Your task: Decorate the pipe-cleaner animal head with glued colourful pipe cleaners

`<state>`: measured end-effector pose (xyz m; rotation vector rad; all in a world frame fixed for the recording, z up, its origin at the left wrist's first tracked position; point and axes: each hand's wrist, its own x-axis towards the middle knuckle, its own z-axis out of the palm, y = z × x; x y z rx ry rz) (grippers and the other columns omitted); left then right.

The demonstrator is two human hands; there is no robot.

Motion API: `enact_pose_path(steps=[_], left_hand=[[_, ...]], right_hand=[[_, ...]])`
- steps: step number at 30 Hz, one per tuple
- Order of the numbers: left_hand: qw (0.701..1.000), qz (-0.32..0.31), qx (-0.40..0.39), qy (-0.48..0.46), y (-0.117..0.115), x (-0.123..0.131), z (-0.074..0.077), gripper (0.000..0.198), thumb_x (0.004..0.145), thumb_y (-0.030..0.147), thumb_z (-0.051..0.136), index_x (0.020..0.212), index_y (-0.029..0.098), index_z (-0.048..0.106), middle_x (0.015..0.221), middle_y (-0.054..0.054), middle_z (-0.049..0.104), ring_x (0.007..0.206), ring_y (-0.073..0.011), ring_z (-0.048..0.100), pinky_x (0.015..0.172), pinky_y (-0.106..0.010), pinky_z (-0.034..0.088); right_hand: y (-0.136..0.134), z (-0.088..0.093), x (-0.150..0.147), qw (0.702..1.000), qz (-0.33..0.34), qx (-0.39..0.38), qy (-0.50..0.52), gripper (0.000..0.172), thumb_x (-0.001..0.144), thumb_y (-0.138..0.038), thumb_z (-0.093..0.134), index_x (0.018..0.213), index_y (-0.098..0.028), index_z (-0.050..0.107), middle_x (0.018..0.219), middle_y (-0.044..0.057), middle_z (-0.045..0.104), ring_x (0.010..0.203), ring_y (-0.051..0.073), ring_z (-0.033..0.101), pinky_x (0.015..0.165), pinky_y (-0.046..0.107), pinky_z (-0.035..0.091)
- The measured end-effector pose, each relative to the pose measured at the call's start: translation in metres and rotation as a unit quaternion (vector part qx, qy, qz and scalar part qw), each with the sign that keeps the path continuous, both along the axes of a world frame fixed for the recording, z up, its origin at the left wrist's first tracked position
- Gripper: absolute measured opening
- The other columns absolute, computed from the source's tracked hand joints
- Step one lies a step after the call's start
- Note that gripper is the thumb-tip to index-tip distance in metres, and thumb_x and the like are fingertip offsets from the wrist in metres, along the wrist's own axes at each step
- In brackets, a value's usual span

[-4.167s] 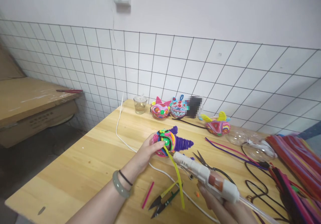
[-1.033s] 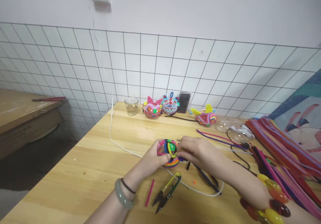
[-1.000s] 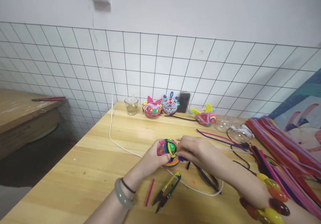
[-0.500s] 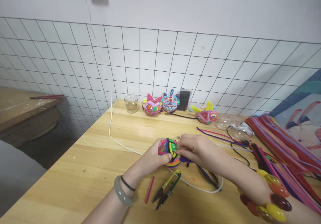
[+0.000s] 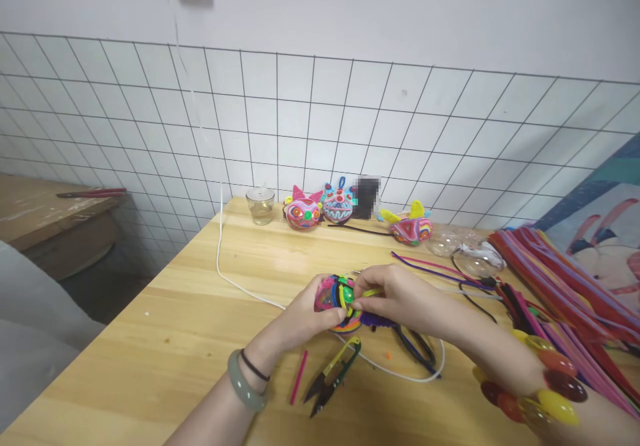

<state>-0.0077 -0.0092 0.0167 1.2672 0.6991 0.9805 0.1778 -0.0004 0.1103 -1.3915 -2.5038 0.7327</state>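
Observation:
My left hand [image 5: 306,314] is wrapped round a colourful ball ornament [image 5: 327,301], its thumb pressed on the front. Bands of pink, blue, green, yellow and orange cover the ball. At its right side, my right hand [image 5: 389,294] pinches a yellow pipe cleaner [image 5: 371,293] between thumb and fingers. The pipe cleaner bends over the ball's front, around a green patch; its exact end is hidden by the fingers. Thread snips [image 5: 332,377] lie on the table just below the ball, blades towards me. A short pink stick [image 5: 299,377] is left of them.
Finished-looking animal-face ornaments [image 5: 304,211] stand along the wall, near a glass cup [image 5: 261,206]. Clear plastic balls [image 5: 480,259] and bundles of coloured pipe cleaners [image 5: 565,279] lie at the right. A white cable [image 5: 220,246] crosses the wooden table [image 5: 165,339].
My right hand has shifted slightly, and the yellow pipe cleaner now shows between its fingers. My left hand keeps hold of the ball in nearly the same place.

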Motion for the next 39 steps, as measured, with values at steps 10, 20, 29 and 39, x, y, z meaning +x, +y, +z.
enact_pose_path(steps=[10,20,29,39], left_hand=[[1.0,0.003,0.009,-0.006,0.001,0.004,-0.007,0.054,0.064,0.032,0.08,0.111,0.019,0.056,0.101,-0.007,0.064,0.094,-0.0224,0.06,0.082,-0.032,0.046],[1.0,-0.013,0.009,-0.005,0.002,0.003,-0.008,0.058,0.063,0.032,0.081,0.111,0.018,0.053,0.104,-0.007,0.062,0.094,-0.0221,0.059,0.081,-0.032,0.046],[1.0,-0.006,-0.004,-0.024,0.001,0.003,-0.01,0.063,0.06,0.033,0.083,0.113,0.019,0.052,0.106,-0.008,0.062,0.095,-0.0232,0.059,0.083,-0.034,0.045],[0.998,-0.059,-0.016,-0.03,0.001,0.003,-0.007,0.071,0.059,0.027,0.084,0.118,0.02,0.046,0.114,-0.01,0.059,0.104,-0.025,0.058,0.088,-0.036,0.044]], right_hand=[[0.002,-0.002,0.004,0.999,0.005,-0.046,0.028,0.012,0.078,-0.025,0.06,0.078,-0.018,0.07,0.071,0.0,0.068,0.065,0.014,0.058,0.059,0.023,0.042],[0.005,-0.005,0.007,0.993,-0.01,-0.087,0.073,0.018,0.075,-0.031,0.065,0.081,-0.015,0.069,0.07,0.0,0.065,0.063,0.013,0.055,0.057,0.023,0.042],[0.008,-0.014,0.008,0.997,0.006,-0.055,0.056,0.012,0.078,-0.027,0.063,0.079,-0.017,0.069,0.073,0.0,0.068,0.066,0.014,0.059,0.06,0.023,0.044],[0.003,-0.01,0.009,1.0,0.011,-0.014,0.022,0.01,0.078,-0.023,0.061,0.08,-0.017,0.069,0.072,0.0,0.067,0.065,0.014,0.058,0.06,0.023,0.043]])
